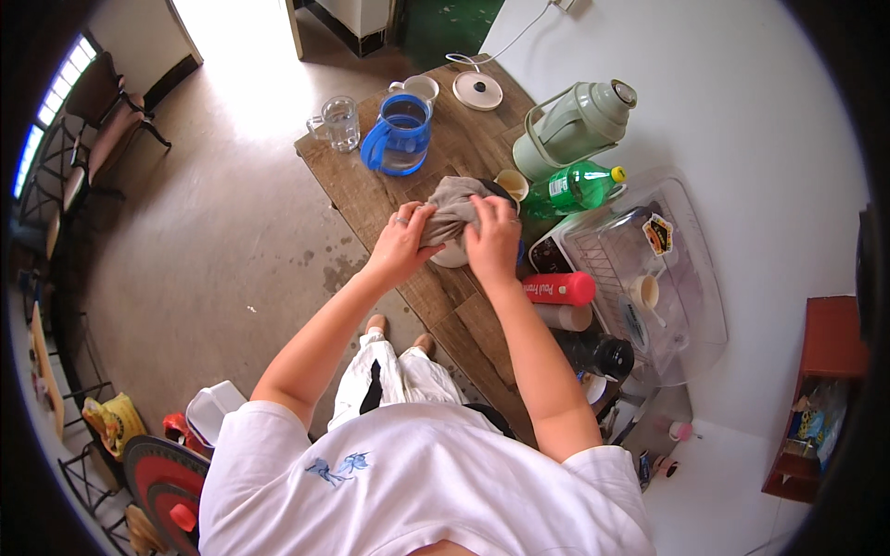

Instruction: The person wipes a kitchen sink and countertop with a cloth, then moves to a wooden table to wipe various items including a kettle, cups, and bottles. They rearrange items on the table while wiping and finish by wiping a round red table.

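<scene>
A crumpled grey-brown cloth (451, 206) is bunched between my two hands above the wooden table. My left hand (400, 246) grips its left side, with a ring on one finger. My right hand (493, 236) has its fingers bent over the cloth's right side. Beneath the cloth shows the lower part of a white rounded vessel (451, 255); its top is hidden, and a dark curved part sticks out by my right hand. Just behind stands a small cream cup (512, 183). Farther off are a blue-rimmed clear pitcher (399, 139) and a glass mug of clear liquid (341, 125).
On the table (445, 301) stand a white mug (422, 88), a corded white round base (477, 90), a pale green thermos (575, 130), a green bottle (575, 190), a red bottle (561, 288), a black bottle (598, 355) and a clear-covered dish rack (691, 278). A white wall rises at right.
</scene>
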Demonstrator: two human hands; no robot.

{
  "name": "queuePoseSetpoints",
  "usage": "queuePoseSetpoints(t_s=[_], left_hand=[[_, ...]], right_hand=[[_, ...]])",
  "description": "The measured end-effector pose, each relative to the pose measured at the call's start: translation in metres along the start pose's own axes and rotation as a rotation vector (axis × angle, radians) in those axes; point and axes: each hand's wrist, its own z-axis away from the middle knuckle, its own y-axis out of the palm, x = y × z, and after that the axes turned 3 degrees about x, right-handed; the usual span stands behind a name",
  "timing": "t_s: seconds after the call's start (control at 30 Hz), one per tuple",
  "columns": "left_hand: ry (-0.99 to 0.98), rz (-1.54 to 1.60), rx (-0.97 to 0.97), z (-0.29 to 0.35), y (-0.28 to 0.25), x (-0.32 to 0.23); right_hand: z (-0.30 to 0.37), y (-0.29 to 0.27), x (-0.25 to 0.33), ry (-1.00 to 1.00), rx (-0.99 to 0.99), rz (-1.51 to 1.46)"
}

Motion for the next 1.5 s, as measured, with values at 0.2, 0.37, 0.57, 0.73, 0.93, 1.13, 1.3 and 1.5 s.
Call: queuePoseSetpoints(t_s=[0.2,0.37,0.57,0.73,0.93,1.13,1.3,1.5], left_hand=[[0.155,-0.2,-0.283,0.002,0.024,-0.005],[0.374,-0.306,-0.312,0.047,0.025,0.017],[0.187,-0.228,-0.18,0.063,0.08,0.015],[-0.007,-0.073,-0.128,0.056,0.131,0.024],[-0.027,-0.257,0.21,0.089,0.142,0.06],[-0.263,0.084,0.444,0.108,0.079,0.047],[-0.226,-0.048,-0.1,0.055,0.035,0.03],[-0.184,0.075,-0.021,-0.007,0.02,0.032]], right_hand=[[0.006,0.021,0.019,-0.014,-0.099,-0.157],[0.064,0.012,0.004,-0.244,-0.079,-0.091],[0.095,0.026,-0.033,-0.129,-0.179,-0.1],[0.112,0.071,-0.05,0.023,-0.1,-0.17],[0.161,0.101,-0.063,0.248,0.283,0.004],[0.206,0.061,-0.059,0.457,0.71,0.045],[0.193,0.067,-0.036,0.196,0.772,0.063],[0.136,0.108,-0.042,0.485,0.387,-0.214]])
